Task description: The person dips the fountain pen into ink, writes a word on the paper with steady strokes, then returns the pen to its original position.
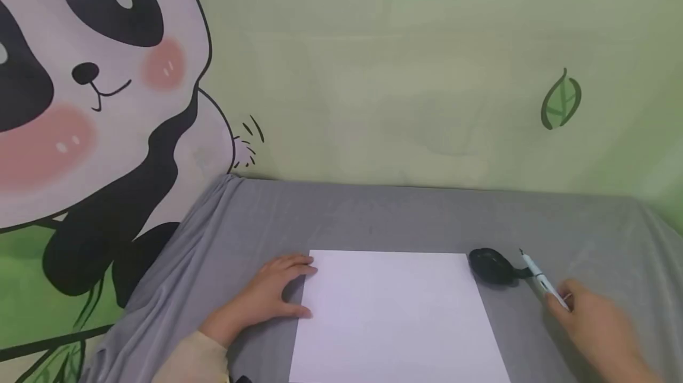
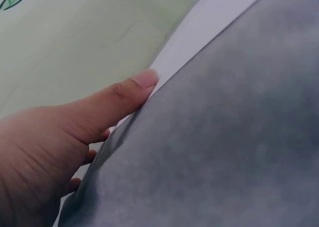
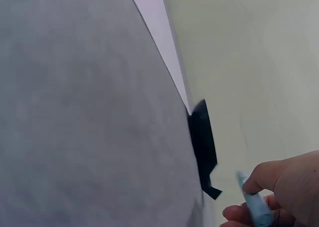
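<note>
A white sheet of paper (image 1: 397,318) lies flat on the grey cloth. My left hand (image 1: 269,291) rests at its left edge, thumb and fingertips spread on the margin. In the left wrist view the thumb (image 2: 117,97) presses along the paper's edge (image 2: 204,33). Off to the right, my right hand (image 1: 597,318) pinches a light blue pen (image 1: 544,282), its dark tip pointing up and away. The right wrist view shows the pen (image 3: 256,204) between thumb and fingers. Beside the paper's far right corner sits a black rounded object (image 1: 491,266) with a short stem, which the pen overlaps in the head view.
Grey cloth (image 1: 352,214) covers the table and hangs in folds at the left. Behind it stands a pale green backdrop (image 1: 373,92) with a painted panda (image 1: 117,152) and leaves. A small dark thing (image 1: 243,379) shows at the bottom edge, near the left sleeve (image 1: 194,359).
</note>
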A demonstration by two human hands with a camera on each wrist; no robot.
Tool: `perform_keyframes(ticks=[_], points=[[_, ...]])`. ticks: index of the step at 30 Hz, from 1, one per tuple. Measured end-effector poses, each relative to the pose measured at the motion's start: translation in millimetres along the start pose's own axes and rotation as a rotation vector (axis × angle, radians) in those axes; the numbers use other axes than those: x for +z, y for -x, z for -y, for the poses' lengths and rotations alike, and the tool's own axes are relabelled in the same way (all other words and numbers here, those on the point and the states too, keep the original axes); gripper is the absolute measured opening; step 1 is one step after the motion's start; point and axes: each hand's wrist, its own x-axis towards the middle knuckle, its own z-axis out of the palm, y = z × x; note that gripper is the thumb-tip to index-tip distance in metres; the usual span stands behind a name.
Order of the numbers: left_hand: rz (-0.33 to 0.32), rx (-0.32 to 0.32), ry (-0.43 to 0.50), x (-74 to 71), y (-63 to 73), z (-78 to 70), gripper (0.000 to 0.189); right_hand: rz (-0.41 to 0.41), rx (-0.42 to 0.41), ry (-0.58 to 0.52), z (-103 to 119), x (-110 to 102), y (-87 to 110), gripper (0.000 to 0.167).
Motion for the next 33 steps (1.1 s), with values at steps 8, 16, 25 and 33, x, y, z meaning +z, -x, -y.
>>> perform_keyframes(ticks=[8, 16, 25, 33], points=[[-0.003, 0.016, 0.002, 0.2, -0.8, 0.7, 0.07, -0.123, 0.004, -0.028, -1, -13, -0.8, 0.021], [-0.009, 0.018, 0.006, 0.0, -0.1, 0.0, 0.069, -0.252, -0.037, -0.033, -1, -29, -0.1, 0.022], [-0.005, 0.009, 0.014, -0.6, -0.6, 0.9, 0.07, -0.199, 0.005, -0.106, 6, -52, -9.7, 0.027], [0.0, 0.013, 0.008, -0.9, -0.7, 0.2, 0.07, -0.205, 0.089, -0.282, 14, -61, -18.0, 0.034]])
